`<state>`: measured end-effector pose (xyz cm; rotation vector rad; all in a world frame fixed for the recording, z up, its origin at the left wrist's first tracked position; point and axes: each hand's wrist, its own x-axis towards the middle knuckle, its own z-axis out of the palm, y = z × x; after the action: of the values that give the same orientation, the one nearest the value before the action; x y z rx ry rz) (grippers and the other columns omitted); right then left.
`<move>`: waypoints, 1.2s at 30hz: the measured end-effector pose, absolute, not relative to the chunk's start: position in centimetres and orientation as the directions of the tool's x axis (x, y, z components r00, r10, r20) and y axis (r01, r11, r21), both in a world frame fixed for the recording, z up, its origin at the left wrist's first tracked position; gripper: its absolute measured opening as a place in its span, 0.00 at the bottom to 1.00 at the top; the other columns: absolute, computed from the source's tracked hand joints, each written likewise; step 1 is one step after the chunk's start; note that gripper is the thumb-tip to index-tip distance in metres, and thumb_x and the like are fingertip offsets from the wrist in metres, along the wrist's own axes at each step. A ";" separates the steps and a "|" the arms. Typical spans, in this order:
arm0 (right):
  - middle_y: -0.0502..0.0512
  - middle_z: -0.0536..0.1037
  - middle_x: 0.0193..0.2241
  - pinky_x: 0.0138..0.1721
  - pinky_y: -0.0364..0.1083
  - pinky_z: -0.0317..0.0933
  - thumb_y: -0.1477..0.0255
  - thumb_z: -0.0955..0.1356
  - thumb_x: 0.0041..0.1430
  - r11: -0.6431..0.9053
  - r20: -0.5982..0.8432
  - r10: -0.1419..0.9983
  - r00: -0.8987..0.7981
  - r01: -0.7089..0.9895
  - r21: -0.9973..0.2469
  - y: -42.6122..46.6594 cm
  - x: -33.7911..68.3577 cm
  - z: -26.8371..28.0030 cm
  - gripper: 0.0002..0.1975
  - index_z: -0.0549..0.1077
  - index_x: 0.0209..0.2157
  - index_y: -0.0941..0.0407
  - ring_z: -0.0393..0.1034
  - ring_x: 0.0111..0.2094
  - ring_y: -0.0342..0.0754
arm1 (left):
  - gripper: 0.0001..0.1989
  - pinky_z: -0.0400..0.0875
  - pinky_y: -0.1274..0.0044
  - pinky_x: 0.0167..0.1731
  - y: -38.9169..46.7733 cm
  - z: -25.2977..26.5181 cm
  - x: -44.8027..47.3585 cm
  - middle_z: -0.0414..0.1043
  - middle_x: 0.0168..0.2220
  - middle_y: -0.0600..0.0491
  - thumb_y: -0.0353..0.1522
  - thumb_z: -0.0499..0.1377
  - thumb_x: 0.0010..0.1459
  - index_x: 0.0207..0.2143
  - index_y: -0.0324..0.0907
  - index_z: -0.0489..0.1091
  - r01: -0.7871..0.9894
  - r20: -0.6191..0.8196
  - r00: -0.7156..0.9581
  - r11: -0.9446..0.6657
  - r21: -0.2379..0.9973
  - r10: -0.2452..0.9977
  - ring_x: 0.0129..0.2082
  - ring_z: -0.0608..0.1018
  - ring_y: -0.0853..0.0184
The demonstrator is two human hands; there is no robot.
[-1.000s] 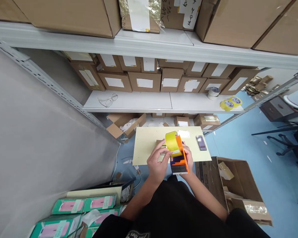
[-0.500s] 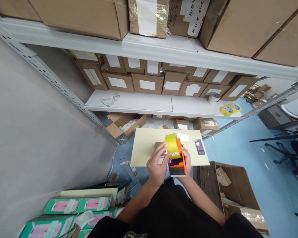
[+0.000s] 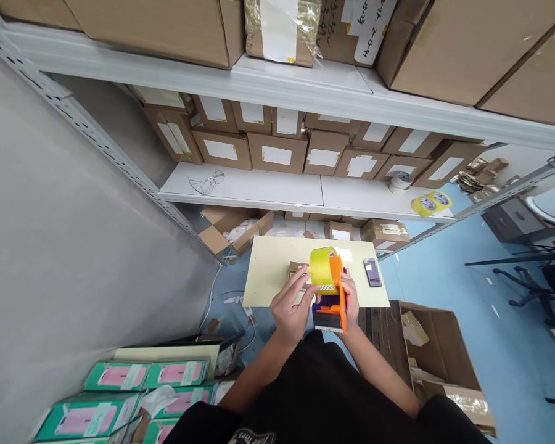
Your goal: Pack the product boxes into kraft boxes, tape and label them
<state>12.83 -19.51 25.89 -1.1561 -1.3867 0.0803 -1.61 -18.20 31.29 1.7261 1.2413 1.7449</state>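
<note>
An orange and dark blue tape dispenser (image 3: 337, 302) with a roll of yellow tape (image 3: 321, 266) on it is up in front of my body, over the pale table's near edge. My right hand (image 3: 350, 299) grips the dispenser from its right side, fingers partly hidden behind the orange frame. At the roll's left side, my left hand (image 3: 290, 305) has its fingers bent around the tape, thumb and fingertips touching it near the dotted strip. Behind the left fingers, a small brown box (image 3: 295, 268) lies on the pale table (image 3: 268, 271), partly covered.
On the table's right lies a phone (image 3: 372, 272). A white shelf (image 3: 268, 188) ahead bears labelled boxes, glasses (image 3: 207, 182) and tape rolls (image 3: 431, 203). An open carton (image 3: 444, 351) stands at the lower right, green and pink boxes (image 3: 120, 376) at the lower left. A wall is on the left.
The dispenser has turned slightly in my right hand, showing more of its orange side. My left hand stays at the tape roll with only a small shift. The view has moved slightly.
</note>
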 end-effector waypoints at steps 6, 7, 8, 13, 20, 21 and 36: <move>0.57 0.76 0.46 0.66 0.74 0.57 0.67 0.73 0.61 0.461 0.685 0.680 0.260 0.575 -0.676 -20.1 13.2 25.2 0.16 0.69 0.49 0.46 0.74 0.53 0.61 | 0.07 0.86 0.67 0.46 -18.8 31.0 -1.4 0.84 0.47 0.48 0.33 0.66 0.65 0.45 0.45 0.81 0.243 0.531 -0.190 -0.485 0.840 0.826 0.44 0.87 0.59; 0.57 0.76 0.46 0.66 0.74 0.57 0.67 0.73 0.61 0.458 0.683 0.683 0.259 0.576 -0.677 -20.1 13.2 25.1 0.17 0.69 0.49 0.47 0.74 0.53 0.61 | 0.07 0.86 0.69 0.45 -18.9 30.9 -1.3 0.84 0.46 0.48 0.34 0.66 0.65 0.44 0.44 0.81 0.215 0.486 -0.201 -0.446 0.869 0.851 0.42 0.87 0.60; 0.57 0.76 0.46 0.66 0.74 0.56 0.67 0.74 0.60 0.459 0.685 0.681 0.260 0.578 -0.675 -20.2 13.1 25.0 0.18 0.68 0.50 0.46 0.74 0.53 0.61 | 0.08 0.86 0.70 0.43 -19.0 30.7 -1.2 0.84 0.46 0.48 0.35 0.67 0.64 0.44 0.44 0.81 0.180 0.436 -0.210 -0.403 0.897 0.875 0.40 0.87 0.61; 0.56 0.75 0.47 0.67 0.72 0.55 0.68 0.75 0.58 0.479 0.707 0.656 0.264 0.579 -0.660 -20.5 12.8 24.8 0.23 0.67 0.52 0.47 0.74 0.52 0.60 | 0.13 0.86 0.72 0.41 -19.0 30.3 -0.9 0.84 0.44 0.48 0.40 0.69 0.61 0.44 0.41 0.81 -0.022 0.209 -0.212 -0.219 0.975 0.954 0.38 0.87 0.61; 0.56 0.76 0.46 0.67 0.71 0.56 0.73 0.72 0.60 0.489 0.737 0.631 0.244 0.612 -0.621 -20.6 13.0 25.0 0.18 0.69 0.51 0.50 0.75 0.51 0.56 | 0.12 0.85 0.73 0.42 -19.4 31.0 -1.1 0.82 0.49 0.46 0.40 0.69 0.60 0.34 0.40 0.79 -0.149 0.133 -0.081 -0.144 0.978 0.988 0.41 0.86 0.60; 0.56 0.77 0.47 0.67 0.71 0.56 0.74 0.72 0.60 0.494 0.741 0.626 0.244 0.611 -0.618 -20.6 13.0 25.2 0.18 0.69 0.51 0.50 0.75 0.51 0.56 | 0.11 0.84 0.72 0.43 -19.5 31.0 -1.2 0.82 0.48 0.46 0.40 0.70 0.59 0.37 0.41 0.80 -0.130 0.139 -0.100 -0.151 0.980 0.985 0.41 0.86 0.60; 0.56 0.77 0.46 0.65 0.71 0.59 0.73 0.71 0.62 0.485 0.764 0.599 0.237 0.652 -0.583 -21.5 12.0 25.7 0.16 0.69 0.51 0.51 0.76 0.50 0.56 | 0.10 0.85 0.74 0.35 -20.5 31.2 -1.8 0.82 0.50 0.45 0.38 0.68 0.62 0.33 0.40 0.80 -0.138 0.202 -0.131 -0.220 0.966 0.970 0.40 0.86 0.60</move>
<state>11.96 -21.49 25.71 -1.1741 -1.4297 -0.0503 -1.77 -20.45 31.21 1.1891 1.0689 1.5210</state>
